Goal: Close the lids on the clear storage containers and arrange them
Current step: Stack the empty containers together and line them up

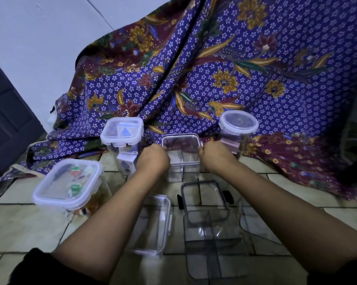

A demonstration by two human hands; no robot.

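A tall clear divided container [183, 161] with a lid on top stands in the middle of the floor. My left hand [153, 158] grips the lid's left edge and my right hand [213, 156] grips its right edge. Nearer me stands an open clear divided container [212, 239], with a black-clasped lid [204, 195] leaning behind it. A loose clear lid [153, 223] lies to its left. Three lidded containers stand around: a square one [68, 184] at the left, a tall one [122, 134] behind it, a round one [238, 128] at the right.
A purple floral cloth [235, 68] drapes over something behind the containers and spills onto the tiled floor [19, 227]. A dark door [6, 112] is at the far left. A thin cable [255, 233] runs on the floor at the right.
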